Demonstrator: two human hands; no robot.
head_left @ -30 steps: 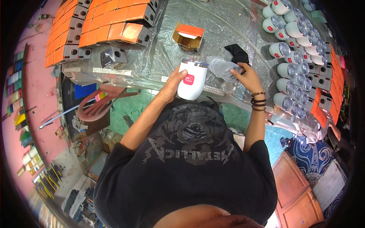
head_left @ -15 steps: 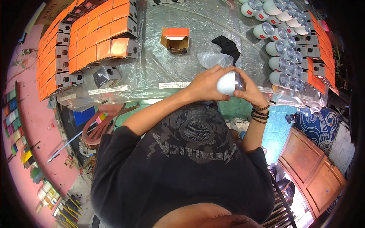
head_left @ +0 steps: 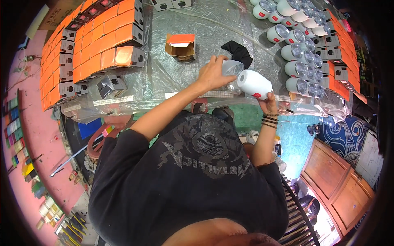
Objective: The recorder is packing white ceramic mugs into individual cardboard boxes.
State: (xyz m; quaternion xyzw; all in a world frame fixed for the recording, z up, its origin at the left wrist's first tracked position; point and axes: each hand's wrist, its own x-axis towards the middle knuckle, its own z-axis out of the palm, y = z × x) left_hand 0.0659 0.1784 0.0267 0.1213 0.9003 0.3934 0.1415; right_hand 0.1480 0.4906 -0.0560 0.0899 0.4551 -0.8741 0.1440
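Note:
My right hand [head_left: 269,104] grips a white tumbler [head_left: 253,83] by its lid end, over the table's near edge. The tumbler is tilted, its round base toward my left hand and a small red label on its side. My left hand [head_left: 214,74] has its fingers closed on a crumpled translucent plastic bag [head_left: 233,68] just beyond the tumbler's base. Behind the bag lies a folded black cloth [head_left: 239,53]. An open orange and brown carton [head_left: 180,52] stands farther left, its flap up.
Stacked orange-topped boxes [head_left: 102,39] fill the table's left side, with a grey box [head_left: 111,86] near the front edge. Rows of white tumblers with clear lids [head_left: 293,52] stand at the right, beside more orange boxes [head_left: 342,61]. Clear plastic sheeting [head_left: 164,24] covers the table.
My left hand has let go of the tumbler and taken hold of the plastic bag. My right hand has turned the tumbler so its base points up and left.

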